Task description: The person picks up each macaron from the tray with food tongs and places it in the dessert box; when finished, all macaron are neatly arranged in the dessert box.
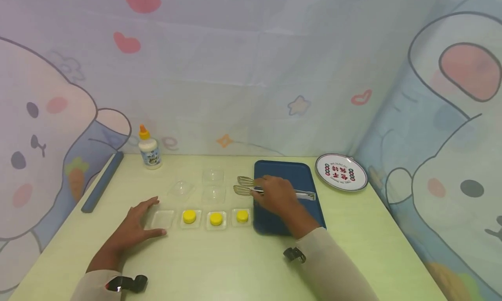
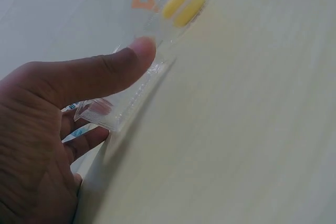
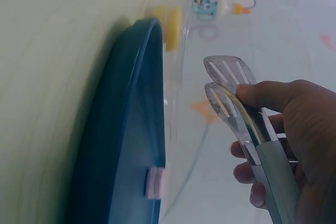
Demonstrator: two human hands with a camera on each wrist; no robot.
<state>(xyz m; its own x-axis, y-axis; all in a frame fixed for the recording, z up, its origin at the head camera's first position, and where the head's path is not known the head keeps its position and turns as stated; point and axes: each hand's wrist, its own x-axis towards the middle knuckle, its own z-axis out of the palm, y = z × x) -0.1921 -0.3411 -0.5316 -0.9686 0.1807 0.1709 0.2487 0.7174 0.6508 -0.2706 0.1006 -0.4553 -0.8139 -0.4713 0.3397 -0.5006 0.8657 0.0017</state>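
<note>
My right hand [image 1: 276, 195] grips metal tongs [image 3: 257, 124] over a dark blue tray [image 1: 288, 169]. Their slotted heads reach past the tray's left side, with a narrow gap between them. A small round pinkish piece [image 3: 155, 183] lies on the tray in the right wrist view; the hand hides it in the head view. My left hand [image 1: 132, 226] rests at the left end of a row of clear square plastic bases, thumb and fingers spread around a bare base [image 1: 162, 219]. The other three bases each carry a round yellow piece [image 1: 215, 218].
Behind the row stand clear plastic lids [image 1: 213, 194]. A white glue bottle [image 1: 150, 153] with an orange tip is at the back left, near a grey-blue roll [image 1: 103, 182] along the left edge. A white plate [image 1: 341, 172] with red lettering lies right of the tray.
</note>
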